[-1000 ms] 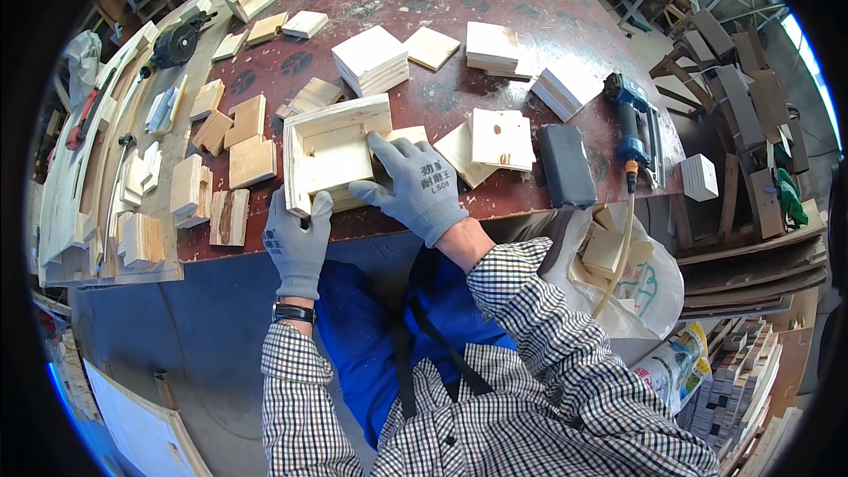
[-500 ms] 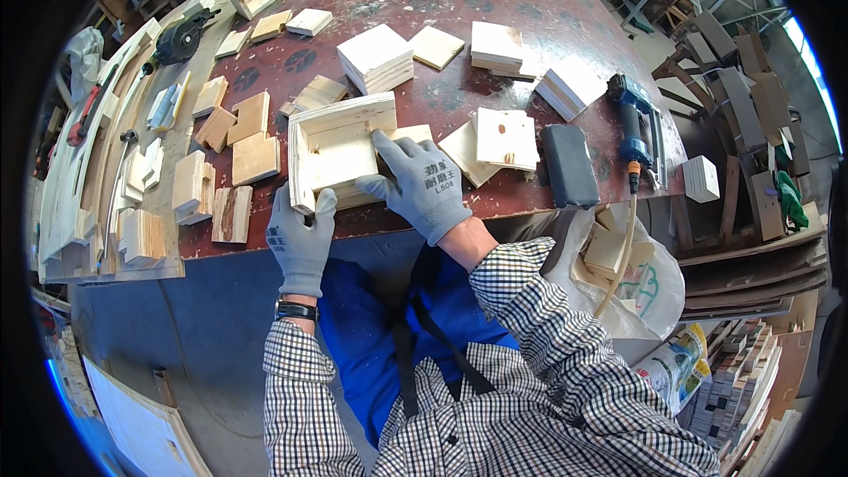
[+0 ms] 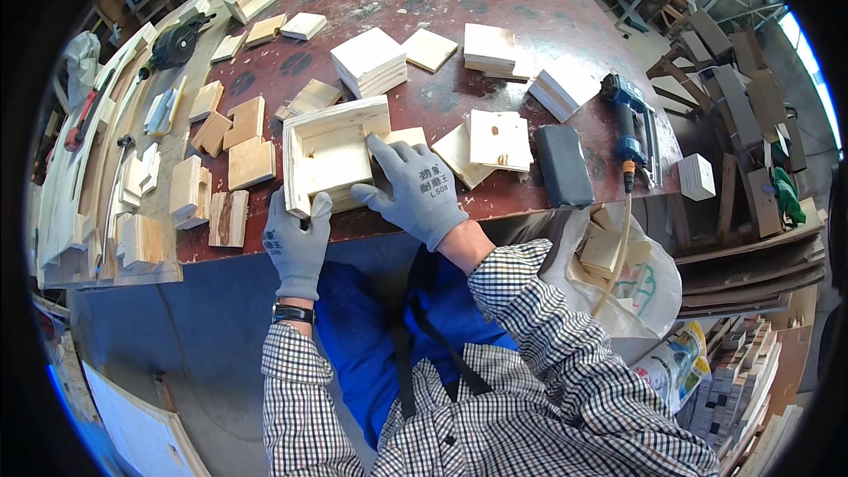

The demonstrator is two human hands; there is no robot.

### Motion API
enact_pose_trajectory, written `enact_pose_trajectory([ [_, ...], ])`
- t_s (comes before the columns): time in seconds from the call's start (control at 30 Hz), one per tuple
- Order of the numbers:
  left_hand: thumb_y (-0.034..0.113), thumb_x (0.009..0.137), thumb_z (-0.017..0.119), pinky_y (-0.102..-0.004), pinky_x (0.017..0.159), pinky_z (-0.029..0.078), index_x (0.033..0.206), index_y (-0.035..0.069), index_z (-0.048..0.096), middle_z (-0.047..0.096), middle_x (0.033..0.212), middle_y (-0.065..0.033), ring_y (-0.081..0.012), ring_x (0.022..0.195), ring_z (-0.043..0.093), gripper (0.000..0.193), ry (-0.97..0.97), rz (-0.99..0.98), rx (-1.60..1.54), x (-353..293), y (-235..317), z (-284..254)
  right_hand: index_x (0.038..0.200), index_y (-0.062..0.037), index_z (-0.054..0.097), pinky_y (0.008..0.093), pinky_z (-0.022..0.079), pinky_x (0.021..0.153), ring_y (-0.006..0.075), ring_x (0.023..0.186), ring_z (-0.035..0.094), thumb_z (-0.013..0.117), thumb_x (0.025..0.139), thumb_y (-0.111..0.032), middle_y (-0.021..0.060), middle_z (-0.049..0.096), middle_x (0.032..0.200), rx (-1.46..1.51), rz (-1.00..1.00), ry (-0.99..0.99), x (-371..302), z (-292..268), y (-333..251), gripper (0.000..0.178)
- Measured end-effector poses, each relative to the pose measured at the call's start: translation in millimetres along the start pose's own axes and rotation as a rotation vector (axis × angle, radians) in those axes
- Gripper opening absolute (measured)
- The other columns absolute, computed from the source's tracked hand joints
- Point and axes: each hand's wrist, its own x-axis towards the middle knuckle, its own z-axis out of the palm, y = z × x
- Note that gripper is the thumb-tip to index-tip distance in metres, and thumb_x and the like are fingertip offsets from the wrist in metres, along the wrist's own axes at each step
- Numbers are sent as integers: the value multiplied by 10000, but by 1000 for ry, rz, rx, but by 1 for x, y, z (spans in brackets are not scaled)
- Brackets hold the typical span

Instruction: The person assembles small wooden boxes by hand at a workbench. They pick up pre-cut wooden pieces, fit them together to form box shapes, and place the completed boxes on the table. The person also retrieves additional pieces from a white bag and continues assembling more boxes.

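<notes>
A shallow open-topped wooden box (image 3: 340, 117) is tilted near the table's front edge, its inside bare. My left hand (image 3: 298, 246), in a grey work glove, grips the near left corner, with the thumb over the near wall and fingers along the outside. Gloved the same way, my right hand (image 3: 415, 187) holds the box's right side, thumb by the near right corner and index finger on the right wall. Part of a small wooden block (image 3: 405, 136) shows behind my right hand. Two square wooden panels (image 3: 499, 139) lie overlapped to the right.
Wooden block stacks (image 3: 368, 60) stand beyond the box, and several small pieces (image 3: 252, 162) lie left. At right are a dark block (image 3: 564, 166) and a nail gun (image 3: 627, 119) with its hose. A white sack (image 3: 658, 291) of offcuts stands below the edge. A circular saw (image 3: 179, 41) lies far left.
The whole view has shifted slightly, with the table things a little further left. Both hands keep their hold on the box, and my right thumb has shifted slightly.
</notes>
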Motion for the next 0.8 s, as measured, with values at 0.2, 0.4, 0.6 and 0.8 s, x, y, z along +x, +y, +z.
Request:
enact_pose_trajectory([
  [0.2,402,988,751,-426,787,568,1171,5,681,708,1033,-165,-363,934,725,443,-13,-71,-13,-2,2,-2,1468,-64,557,479,538,939,363,1042,669,754,945,-396,177,681,1160,317,39,-158,-2,-23,14,650],
  [0.4,399,974,765,-433,786,563,1189,1,675,703,1037,-169,-387,933,716,461,8,-35,-7,-4,-2,-4,1396,-43,592,493,518,994,372,1128,662,735,952,-436,224,678,1249,-183,298,303,65,-94,77,610],
  [0.6,386,962,784,-403,757,564,1213,11,673,696,1016,-136,-339,893,719,465,20,-21,-33,-1,0,0,1458,-38,616,558,509,1071,431,1346,620,730,864,-700,272,647,1419,-387,707,-219,158,-113,153,897],
  [0.8,387,969,784,-357,703,555,1236,42,689,679,986,-99,-256,788,694,446,43,2,-28,-2,-1,-2,1393,-9,686,487,562,1022,395,1274,684,800,756,-675,232,692,1394,-467,735,-358,174,-87,151,929],
])
